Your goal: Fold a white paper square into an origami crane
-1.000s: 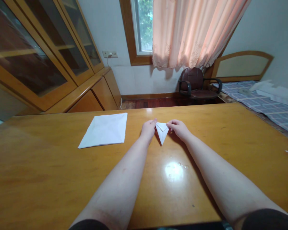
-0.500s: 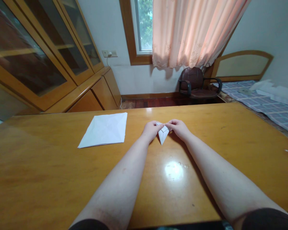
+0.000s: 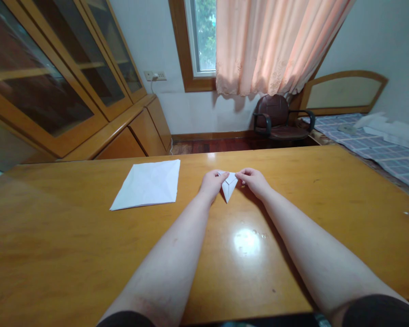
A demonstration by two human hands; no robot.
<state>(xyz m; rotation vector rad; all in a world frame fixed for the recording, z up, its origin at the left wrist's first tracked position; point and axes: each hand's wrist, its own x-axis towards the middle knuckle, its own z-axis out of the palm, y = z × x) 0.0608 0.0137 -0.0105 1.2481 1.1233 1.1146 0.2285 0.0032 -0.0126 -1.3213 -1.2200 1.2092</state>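
Note:
Between my two hands is a small white folded paper [image 3: 229,186], kite-shaped, with its sharp tip pointing toward me and crease lines meeting near its top. My left hand [image 3: 212,185] pinches its left upper edge, the thumb lying on top of the paper. At the right upper corner, my right hand [image 3: 254,180] grips the paper between thumb and fingertips. The fingers under the paper are partly hidden. Left of my hands, a stack of white square paper sheets [image 3: 148,185] lies flat on the wooden table [image 3: 71,254].
A glass-doored wooden cabinet [image 3: 64,77] stands on the left. Beyond the table's far edge are a brown armchair [image 3: 276,116], a pink curtain [image 3: 269,50] and a bed with a checked cover [image 3: 371,136]. A small white scrap [image 3: 406,213] lies at the table's right.
The folded paper has shifted slightly left and its top now lies flatter, showing a straight upper edge. My left thumb has moved a little left; my right hand stays almost in place.

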